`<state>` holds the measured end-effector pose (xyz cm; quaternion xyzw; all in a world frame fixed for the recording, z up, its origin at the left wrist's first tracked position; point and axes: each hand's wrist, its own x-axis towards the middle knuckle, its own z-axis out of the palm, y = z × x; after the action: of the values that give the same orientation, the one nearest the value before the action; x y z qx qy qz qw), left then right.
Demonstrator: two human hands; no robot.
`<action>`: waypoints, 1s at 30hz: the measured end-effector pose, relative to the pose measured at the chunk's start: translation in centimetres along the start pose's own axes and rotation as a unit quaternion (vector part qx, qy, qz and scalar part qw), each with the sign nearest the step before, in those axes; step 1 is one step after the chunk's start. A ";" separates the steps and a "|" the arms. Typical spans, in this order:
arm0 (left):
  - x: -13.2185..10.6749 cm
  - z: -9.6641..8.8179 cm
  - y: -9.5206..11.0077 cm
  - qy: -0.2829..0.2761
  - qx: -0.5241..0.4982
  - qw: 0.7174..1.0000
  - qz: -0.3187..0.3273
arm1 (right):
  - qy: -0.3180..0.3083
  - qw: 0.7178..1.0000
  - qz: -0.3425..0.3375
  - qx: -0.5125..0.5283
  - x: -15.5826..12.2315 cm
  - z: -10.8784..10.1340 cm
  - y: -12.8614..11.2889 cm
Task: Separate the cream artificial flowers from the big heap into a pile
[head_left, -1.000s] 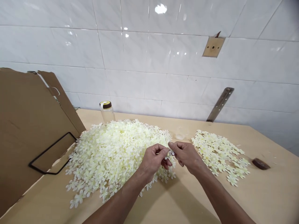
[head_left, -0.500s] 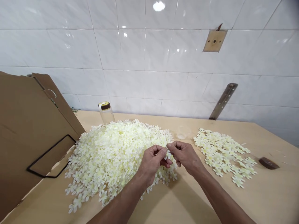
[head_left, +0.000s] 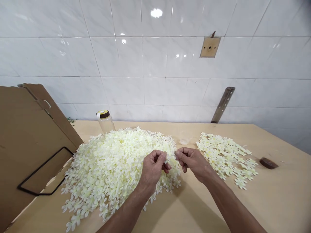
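A big heap of cream-white fabric flowers point(head_left: 114, 165) covers the left middle of the wooden table point(head_left: 279, 200). A smaller, flatter spread of the same flowers point(head_left: 225, 158) lies to the right. My left hand point(head_left: 153, 168) and my right hand point(head_left: 193, 161) meet above the heap's right edge. Both are closed in a pinch on one small white flower point(head_left: 171, 157) held between their fingertips. The flower is mostly hidden by the fingers.
A flattened cardboard box point(head_left: 26, 142) with a black outlined rectangle leans at the left. A clear bottle with a brown lid point(head_left: 105, 120) stands behind the heap. A small clear cup point(head_left: 184, 138) sits between the piles. A dark round lid point(head_left: 268, 163) lies at the right. White tiled wall behind.
The view has shifted a little, moving the scene left and down. My hands stay together pinching the flower, with only slight finger movement.
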<state>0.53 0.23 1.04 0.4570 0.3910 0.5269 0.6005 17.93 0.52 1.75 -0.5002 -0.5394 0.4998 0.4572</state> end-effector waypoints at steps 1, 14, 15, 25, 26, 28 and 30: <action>0.1 -0.1 0.1 0.010 -0.002 1.000 0.004 | 0.004 1.000 -0.004 0.009 0.1 -0.2 0.1; 0.3 -0.5 0.1 0.037 0.011 0.999 0.015 | 0.022 0.999 -0.001 0.025 0.2 -0.7 0.7; 0.3 -0.5 0.1 0.038 0.011 0.999 0.015 | 0.021 1.000 0.001 0.021 0.1 -0.7 0.6; 0.4 -0.7 0.7 0.057 -0.035 0.998 -0.005 | 0.029 0.999 0.011 0.011 0.3 0.2 0.7; 0.4 -0.7 0.7 0.057 -0.043 0.997 -0.010 | 0.031 0.999 0.006 0.004 0.4 0.4 0.7; 0.6 -0.8 0.7 0.061 -0.055 0.996 -0.019 | 0.028 0.999 -0.002 -0.023 0.6 0.9 0.6; 0.8 -0.9 0.7 0.067 -0.059 0.996 -0.019 | 0.015 0.998 -0.003 -0.057 0.9 1.5 0.5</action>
<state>-0.39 1.12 1.45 0.3767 0.4070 0.5668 0.6093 16.43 1.31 1.12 -0.5312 -0.5614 0.4591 0.4380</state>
